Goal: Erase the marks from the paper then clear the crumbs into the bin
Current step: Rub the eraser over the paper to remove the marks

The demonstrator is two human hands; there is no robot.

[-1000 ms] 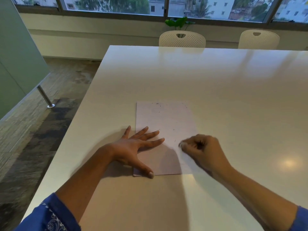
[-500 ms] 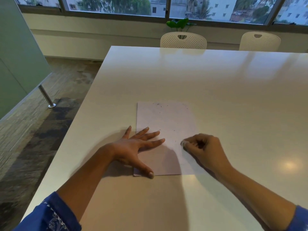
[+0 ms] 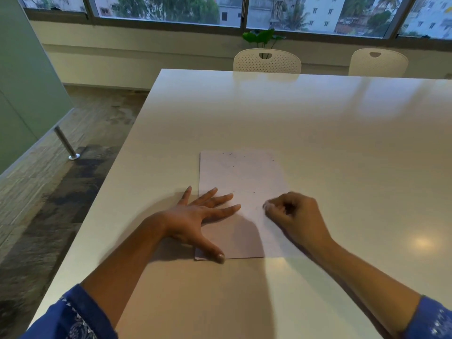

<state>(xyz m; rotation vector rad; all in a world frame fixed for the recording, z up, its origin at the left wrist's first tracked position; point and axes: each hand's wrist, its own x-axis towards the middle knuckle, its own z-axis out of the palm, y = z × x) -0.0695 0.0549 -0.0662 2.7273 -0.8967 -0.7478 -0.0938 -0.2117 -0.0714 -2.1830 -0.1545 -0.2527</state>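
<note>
Left hand [image 3: 195, 216]: grip flat, fingers straight and spread, pressing the near-left part of the paper [image 3: 244, 177], thumb at its near edge. Paper lies flat on the desk [image 3: 318, 130], dark crumbs [image 3: 232, 157] scattered toward its far edge. Right hand [image 3: 293, 216]: grip curled, pinching a small pale eraser [image 3: 267, 206] on the paper's right side; tip is blurred.

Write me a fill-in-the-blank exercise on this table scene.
The left hand lies ___ on the paper, fingers spread.
The right hand is ___ round a pale eraser.
Most dark crumbs dot the paper's ___ end.
Behind the table stand ___ white chairs.
Missing: flat; curled; far; two.
</note>
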